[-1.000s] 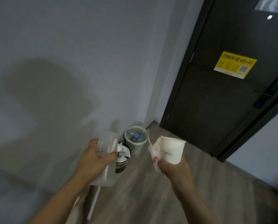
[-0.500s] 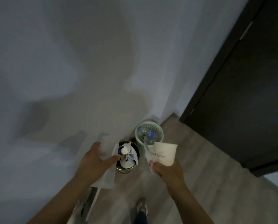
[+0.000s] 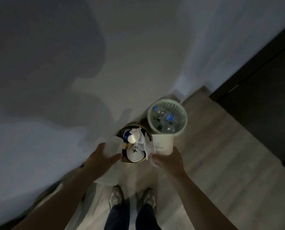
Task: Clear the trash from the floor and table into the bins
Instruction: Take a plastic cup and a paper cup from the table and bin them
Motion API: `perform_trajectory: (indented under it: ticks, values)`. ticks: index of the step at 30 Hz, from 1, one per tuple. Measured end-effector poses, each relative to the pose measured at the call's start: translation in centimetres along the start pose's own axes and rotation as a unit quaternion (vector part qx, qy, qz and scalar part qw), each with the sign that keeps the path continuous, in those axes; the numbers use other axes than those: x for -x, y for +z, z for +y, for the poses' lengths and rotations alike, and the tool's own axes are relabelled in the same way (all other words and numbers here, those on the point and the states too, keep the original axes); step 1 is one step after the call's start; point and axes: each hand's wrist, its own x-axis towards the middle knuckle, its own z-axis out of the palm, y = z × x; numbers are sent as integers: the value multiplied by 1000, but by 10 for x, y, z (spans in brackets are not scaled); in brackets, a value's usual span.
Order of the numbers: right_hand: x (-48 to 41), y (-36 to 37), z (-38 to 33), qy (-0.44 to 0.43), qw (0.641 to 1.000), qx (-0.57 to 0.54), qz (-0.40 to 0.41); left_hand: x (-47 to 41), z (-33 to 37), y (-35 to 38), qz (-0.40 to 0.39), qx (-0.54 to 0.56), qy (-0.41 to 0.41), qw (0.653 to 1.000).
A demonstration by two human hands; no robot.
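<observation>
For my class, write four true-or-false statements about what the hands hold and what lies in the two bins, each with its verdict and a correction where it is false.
1. The right hand holds a paper cup. True.
2. The green basket has bottles in it. True.
3. The left hand holds nothing. False: it grips a clear cup.
4. The dark bin is empty. False: paper trash lies in it.
</observation>
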Motion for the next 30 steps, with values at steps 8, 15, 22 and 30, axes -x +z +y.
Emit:
perform_trajectory:
  ticks: [8,15,22,30]
  values:
    - [-152,71,36,0,998,65,-24,-169,-41,71,-66,-8,-54,996]
    - [-254,122,78,12,995,94,-5,-264,-74,120,-34,-30,-63,997]
    - [-308,158,132,0,977,212,9,-317,-98,159,-1,-121,-23,992]
    - [-339,176,157,22,942,335,-30,-347,-91,190,70,-237,5,969]
